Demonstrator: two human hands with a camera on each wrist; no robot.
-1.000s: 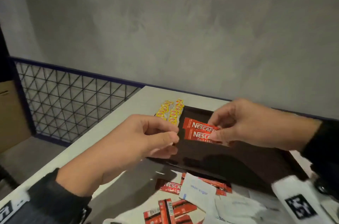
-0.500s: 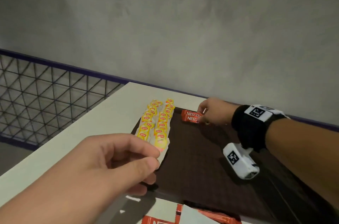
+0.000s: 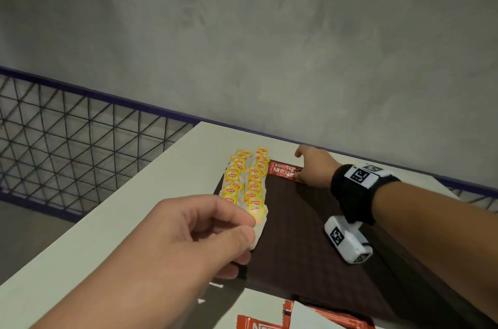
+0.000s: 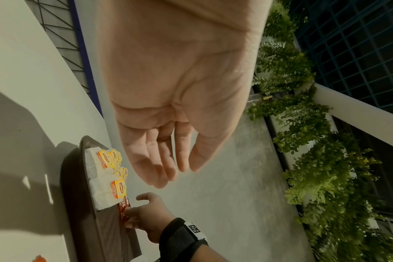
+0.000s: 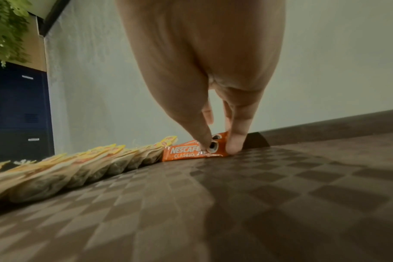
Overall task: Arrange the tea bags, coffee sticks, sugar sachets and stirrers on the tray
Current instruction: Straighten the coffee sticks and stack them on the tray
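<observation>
At the tray's (image 3: 310,242) far edge, two coffee sticks (image 3: 283,170) are pinched at their right end by the right hand (image 3: 314,167), just right of the tea bag rows (image 3: 246,183). The left hand (image 3: 172,245) is held loosely curled and empty over the near left. The sticks are best laid flat and square beside the tea bags before release.
</observation>
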